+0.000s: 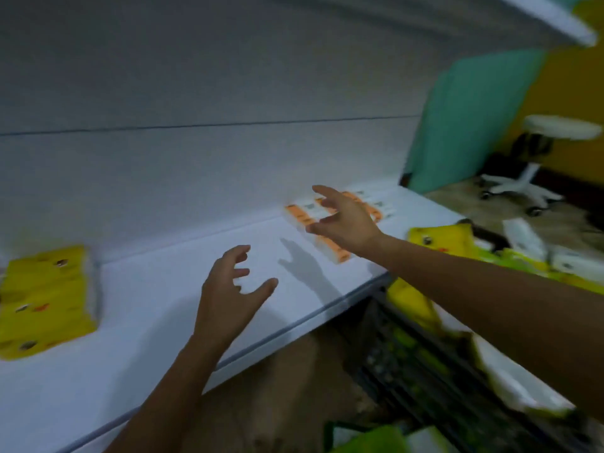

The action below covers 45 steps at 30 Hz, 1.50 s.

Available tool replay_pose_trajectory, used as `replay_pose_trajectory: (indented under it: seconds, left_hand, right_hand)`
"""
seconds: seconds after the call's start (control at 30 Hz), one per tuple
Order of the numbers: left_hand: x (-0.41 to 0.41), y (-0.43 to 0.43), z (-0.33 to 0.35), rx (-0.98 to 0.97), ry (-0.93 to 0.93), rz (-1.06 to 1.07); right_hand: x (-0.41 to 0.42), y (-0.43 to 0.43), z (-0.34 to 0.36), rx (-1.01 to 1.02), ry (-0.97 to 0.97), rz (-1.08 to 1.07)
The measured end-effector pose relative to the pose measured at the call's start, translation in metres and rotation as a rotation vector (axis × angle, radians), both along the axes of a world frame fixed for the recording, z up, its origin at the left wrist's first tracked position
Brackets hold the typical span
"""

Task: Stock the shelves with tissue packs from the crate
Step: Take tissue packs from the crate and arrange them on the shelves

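A white shelf (183, 295) runs across the view. Yellow tissue packs (45, 299) lie on it at the far left. White and orange tissue packs (330, 246) lie against the back panel at the right. My right hand (343, 220) hovers over these packs with fingers spread, holding nothing. My left hand (228, 295) hangs above the bare middle of the shelf, fingers loosely curled and empty. A dark crate (425, 364) with yellow and white tissue packs (441, 240) stands below the shelf at the right. The picture is blurred by motion.
An upper shelf edge (555, 24) shows at the top right. A teal panel (464, 119) stands past the shelf end. A white wheeled stool (536, 165) is on the floor at the far right.
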State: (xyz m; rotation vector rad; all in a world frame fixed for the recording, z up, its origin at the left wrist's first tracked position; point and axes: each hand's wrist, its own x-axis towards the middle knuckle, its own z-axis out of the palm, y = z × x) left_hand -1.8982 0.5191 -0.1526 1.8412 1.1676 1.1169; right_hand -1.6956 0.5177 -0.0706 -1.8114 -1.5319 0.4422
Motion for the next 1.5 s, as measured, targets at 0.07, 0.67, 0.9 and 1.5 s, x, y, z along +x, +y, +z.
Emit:
replay_pose_trajectory:
  seconds: [0.07, 0.67, 0.9, 1.5]
  left_hand:
    - [0.049, -0.016, 0.015, -0.028, -0.006, -0.117]
    - [0.208, -0.081, 0.029, -0.167, 0.165, -0.437]
    - [0.222, -0.078, 0.016, -0.168, 0.151, -0.478]
    - [0.181, -0.072, 0.055, 0.112, -0.211, -0.142]
  right_hand:
    - [0.055, -0.029, 0.024, 0.041, -0.046, -0.069]
    - [0.232, -0.111, 0.008, -0.477, -0.134, -0.189]
    - [0.236, -0.107, 0.003, -0.437, -0.178, -0.213]
    - [0.144, -0.106, 0.037, 0.157, 0.002, 0.065]
